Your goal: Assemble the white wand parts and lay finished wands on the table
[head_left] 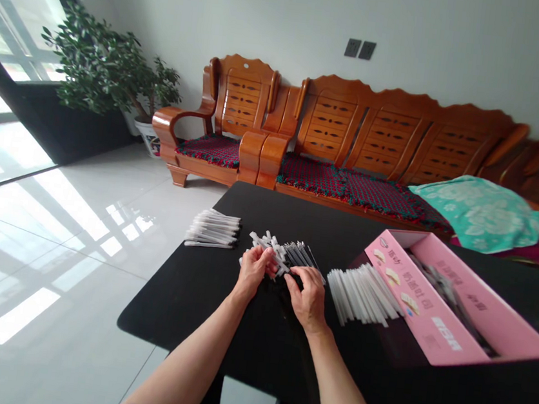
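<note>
A bundle of slim white sticks (215, 228) lies at the left of the black counter (165, 307), near its far left edge; a nudge from the left forearm could plausibly roll some off. Next come loose white short pieces (268, 239), jumbled just beyond the left hand (256, 270), which is half curled, thumb near fingertips. The right hand (306, 292) has thumb and index finger drawn nearly together, other fingers bent. A small whitish piece (282, 269) sits between the hands; whether either grips it I cannot tell. A loose pinch could drop it into the jumble. The thin rods (296, 254) behind the right hand and the translucent white tubes (363, 294) beside it could be scattered by a knuckle.

The sticks' long axes run side to side. The small piece's direction is too unclear to tell. Rods and tubes point away from the person, far ends leaning left, toward the left of the pink box (437, 312).
</note>
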### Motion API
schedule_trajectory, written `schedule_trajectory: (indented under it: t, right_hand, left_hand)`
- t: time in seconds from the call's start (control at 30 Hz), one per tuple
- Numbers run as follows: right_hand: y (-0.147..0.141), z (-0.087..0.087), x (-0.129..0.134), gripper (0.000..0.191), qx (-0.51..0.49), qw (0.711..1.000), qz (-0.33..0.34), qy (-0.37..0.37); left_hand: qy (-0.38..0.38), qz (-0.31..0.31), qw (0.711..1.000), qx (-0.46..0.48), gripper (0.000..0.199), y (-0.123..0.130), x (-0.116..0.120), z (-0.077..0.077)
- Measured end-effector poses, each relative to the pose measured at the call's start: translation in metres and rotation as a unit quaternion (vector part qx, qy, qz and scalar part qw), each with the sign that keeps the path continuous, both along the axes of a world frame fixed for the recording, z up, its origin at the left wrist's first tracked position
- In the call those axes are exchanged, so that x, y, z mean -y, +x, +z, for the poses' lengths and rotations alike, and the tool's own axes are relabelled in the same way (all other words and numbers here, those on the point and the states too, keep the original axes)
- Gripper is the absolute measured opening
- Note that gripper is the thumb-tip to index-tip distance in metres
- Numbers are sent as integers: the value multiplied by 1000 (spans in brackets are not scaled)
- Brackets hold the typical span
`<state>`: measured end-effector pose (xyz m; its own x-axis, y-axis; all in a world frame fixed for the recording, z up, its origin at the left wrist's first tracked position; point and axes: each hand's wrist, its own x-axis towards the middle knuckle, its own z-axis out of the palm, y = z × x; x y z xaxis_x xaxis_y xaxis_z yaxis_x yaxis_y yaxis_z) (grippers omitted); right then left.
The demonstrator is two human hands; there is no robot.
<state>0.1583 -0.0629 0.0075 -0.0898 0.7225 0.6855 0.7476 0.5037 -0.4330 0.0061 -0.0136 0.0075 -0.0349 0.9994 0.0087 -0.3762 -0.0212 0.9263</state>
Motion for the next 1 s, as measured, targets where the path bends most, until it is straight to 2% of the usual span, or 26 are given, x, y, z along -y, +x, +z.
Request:
schedule_trajectory:
  t: [0.3, 0.5, 0.77, 1.0]
  right_hand:
    - [2, -1, -1, 6, -3, 1000, -8, 20]
    - [5, -4, -2, 7, 16, 998, -58, 29]
    - [3, -11, -6, 10, 71, 995, -69, 4]
    - [1, -3, -3, 19, 13, 999, -20, 21]
  left_hand:
    - [-3, 28, 1000, 2, 44, -1, -1, 1]
    - [4, 66, 998, 24, 44, -4, -2, 1]
    - [1, 54, 998, 26, 43, -3, -2, 1]
    - [9, 24, 1000, 7, 43, 0, 1, 3]
